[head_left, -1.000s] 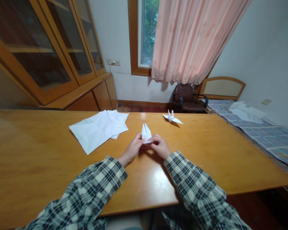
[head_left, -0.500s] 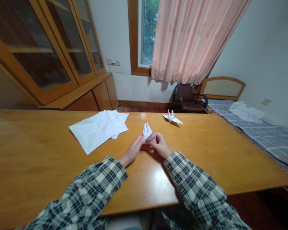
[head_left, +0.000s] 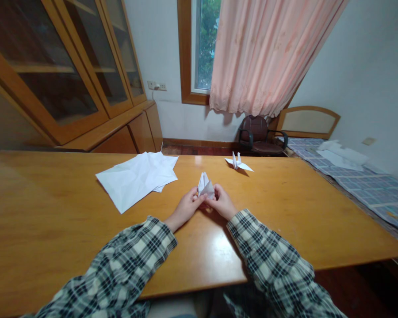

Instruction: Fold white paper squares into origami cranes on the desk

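A small piece of folded white paper (head_left: 204, 185) with pointed tips facing up is between my two hands, over the middle of the table. My left hand (head_left: 186, 206) grips its left and lower side, the thumb lying across the near edge. From the right, my right hand (head_left: 224, 203) pinches the lower right part. Both thumbs come close together at the near edge, and the fingers behind the paper are mostly hidden. Beyond my right hand, a finished white paper crane (head_left: 238, 163) stands with its wings spread.
Several loose white paper sheets (head_left: 135, 179) lie overlapping on the wooden table (head_left: 63, 221), left of my hands. A wooden cabinet (head_left: 112, 128) stands at the back left. Past the table are a brown armchair (head_left: 256, 132) and a bed (head_left: 358, 176) on the right.
My left thumb has moved right across the paper's near edge, toward my right thumb. The folded paper has turned slightly, with its tips a little lower.
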`<state>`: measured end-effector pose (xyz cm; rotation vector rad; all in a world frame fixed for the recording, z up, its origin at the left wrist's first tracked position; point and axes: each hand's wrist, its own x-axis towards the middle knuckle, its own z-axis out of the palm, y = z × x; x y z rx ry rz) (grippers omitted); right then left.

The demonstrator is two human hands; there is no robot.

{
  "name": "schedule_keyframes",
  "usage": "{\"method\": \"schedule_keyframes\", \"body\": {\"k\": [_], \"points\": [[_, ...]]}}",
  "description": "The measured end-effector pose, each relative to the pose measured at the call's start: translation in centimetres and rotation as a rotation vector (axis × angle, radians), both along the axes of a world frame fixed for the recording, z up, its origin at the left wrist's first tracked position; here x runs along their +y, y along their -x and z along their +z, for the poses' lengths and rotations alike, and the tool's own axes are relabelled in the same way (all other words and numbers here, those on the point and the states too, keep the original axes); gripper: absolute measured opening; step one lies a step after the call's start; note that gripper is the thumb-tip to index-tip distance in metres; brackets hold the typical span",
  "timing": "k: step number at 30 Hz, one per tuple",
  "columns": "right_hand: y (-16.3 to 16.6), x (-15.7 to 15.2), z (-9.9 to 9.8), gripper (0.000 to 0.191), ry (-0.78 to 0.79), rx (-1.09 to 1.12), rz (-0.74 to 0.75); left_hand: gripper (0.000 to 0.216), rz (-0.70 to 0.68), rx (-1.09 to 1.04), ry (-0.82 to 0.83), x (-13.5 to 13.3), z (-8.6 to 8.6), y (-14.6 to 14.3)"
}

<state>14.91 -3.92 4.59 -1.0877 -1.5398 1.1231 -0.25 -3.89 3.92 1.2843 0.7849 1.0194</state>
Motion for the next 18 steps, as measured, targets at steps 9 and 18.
{"method": "schedule_keyframes", "body": {"k": [9,18], "points": [[-0.10,-0.10,-0.08,0.043,-0.067,0.037,0.014,0.043,0.050,-0.062,0.071,0.10,0.30,-0.18],[-0.64,0.32,-0.07,0.023,-0.201,-0.073,-0.086,0.044,0.073,-0.005,0.100,0.15,0.58,-0.09]]}}
